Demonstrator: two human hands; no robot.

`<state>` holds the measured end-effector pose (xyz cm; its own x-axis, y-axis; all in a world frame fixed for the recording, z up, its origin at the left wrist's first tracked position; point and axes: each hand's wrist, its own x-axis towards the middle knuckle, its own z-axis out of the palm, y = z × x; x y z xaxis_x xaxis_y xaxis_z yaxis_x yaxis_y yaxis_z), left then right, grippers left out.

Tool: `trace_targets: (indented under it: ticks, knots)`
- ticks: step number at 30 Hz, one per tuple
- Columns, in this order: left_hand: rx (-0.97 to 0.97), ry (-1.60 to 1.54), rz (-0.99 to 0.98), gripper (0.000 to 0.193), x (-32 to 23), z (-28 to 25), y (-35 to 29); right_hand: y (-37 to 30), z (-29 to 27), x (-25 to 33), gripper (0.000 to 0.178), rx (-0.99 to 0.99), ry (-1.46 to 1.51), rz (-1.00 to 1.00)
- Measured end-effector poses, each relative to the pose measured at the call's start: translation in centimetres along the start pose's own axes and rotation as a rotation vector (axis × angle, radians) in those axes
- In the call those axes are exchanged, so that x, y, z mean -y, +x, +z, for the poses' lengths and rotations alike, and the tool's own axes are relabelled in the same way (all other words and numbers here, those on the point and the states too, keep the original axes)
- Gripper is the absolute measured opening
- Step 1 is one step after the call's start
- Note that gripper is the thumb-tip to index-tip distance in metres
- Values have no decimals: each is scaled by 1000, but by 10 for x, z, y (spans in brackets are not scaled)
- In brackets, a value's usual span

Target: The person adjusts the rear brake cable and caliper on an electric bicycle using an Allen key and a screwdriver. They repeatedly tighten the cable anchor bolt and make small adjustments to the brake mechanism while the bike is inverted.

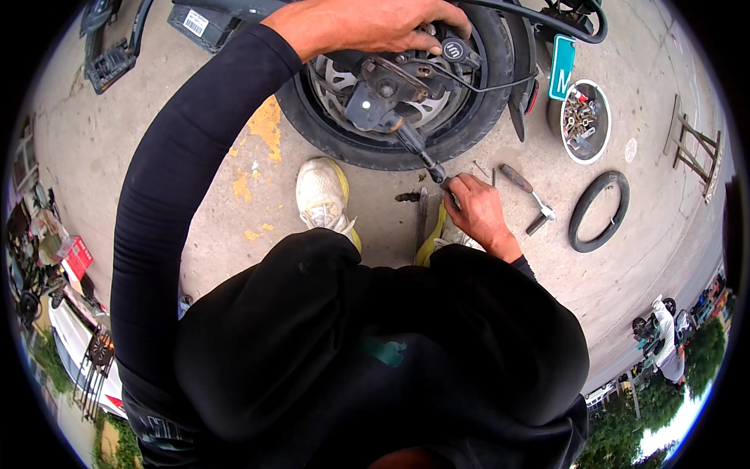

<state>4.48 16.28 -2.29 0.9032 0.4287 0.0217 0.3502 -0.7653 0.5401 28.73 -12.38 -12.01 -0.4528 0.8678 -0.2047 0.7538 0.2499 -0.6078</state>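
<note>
A scooter wheel with a black tyre and a metal brake disc stands in front of me. My left hand reaches over it, fingers and thumb curled at the black brake caliper. From the hub a shock absorber slants toward me, its lower end free of any mount I can see. My right hand is closed at that end, the fingers bent round it; the palm side is hidden. The metal swingarm bracket sits across the wheel's middle.
Right of my hand lie a ratchet wrench and a black tyre-like ring. A white bucket of metal parts stands beside the green plate. My shoe is close to the wheel. A wooden stand is farther right.
</note>
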Motion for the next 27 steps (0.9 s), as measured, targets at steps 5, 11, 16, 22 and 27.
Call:
trace_targets:
  ticks: [5, 11, 16, 22, 27]
  knots:
    - [71, 23, -9, 39, 1, -2, 5, -7, 47, -11, 9, 155, -325, -152]
    - [95, 14, -42, 39, -5, -3, 6, -14, 47, -18, 17, -40, -198, 19]
    - [68, 43, -25, 39, -9, -2, 7, -30, 21, -60, 17, -258, -93, 636]
    - [35, -18, 15, 38, -4, 10, 12, -5, 27, -87, 19, 45, -210, 399]
    - [16, -41, 42, 37, 4, 11, 11, -9, 23, -81, 16, 155, -353, 334]
